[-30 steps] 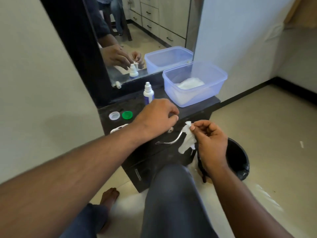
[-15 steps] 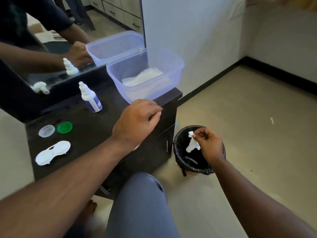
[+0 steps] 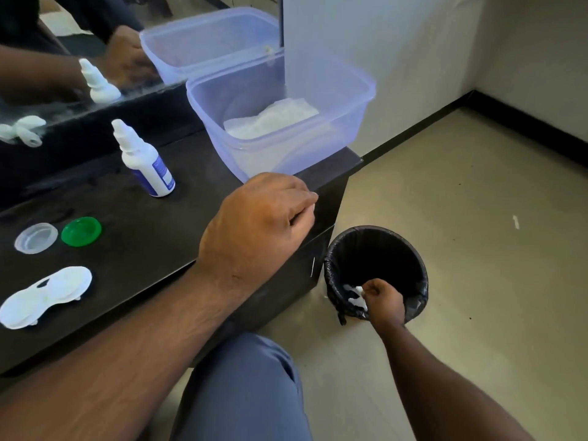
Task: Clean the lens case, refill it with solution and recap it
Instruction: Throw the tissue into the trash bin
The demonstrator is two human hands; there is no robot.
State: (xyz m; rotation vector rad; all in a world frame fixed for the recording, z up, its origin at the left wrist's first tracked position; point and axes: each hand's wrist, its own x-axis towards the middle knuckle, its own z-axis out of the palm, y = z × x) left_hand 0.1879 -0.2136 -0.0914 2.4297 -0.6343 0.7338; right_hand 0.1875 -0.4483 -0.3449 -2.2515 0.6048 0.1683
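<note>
R hand point(image 3: 383, 299) pinches white tissue scrap point(image 3: 355, 296) in black bin point(image 3: 410, 249); L hand point(image 3: 261, 218), curled & holding nothing, is nearer flat white lens case point(image 3: 44, 296) lying to its left on dark tabletop point(image 3: 143, 224).

You are in a room of a home, at a dressing corner. A low black worktop point(image 3: 133, 230) stands against a wall-mounted mirror point(image 3: 63, 58), which reflects pale cabinet drawers across the room. A white squeeze bottle with a blue label point(image 3: 144, 160) stands on the worktop, and a small black bag-lined waste bin point(image 3: 410, 259) sits on the beige tiled floor point(image 3: 477, 218) beside plain white walls.
</note>
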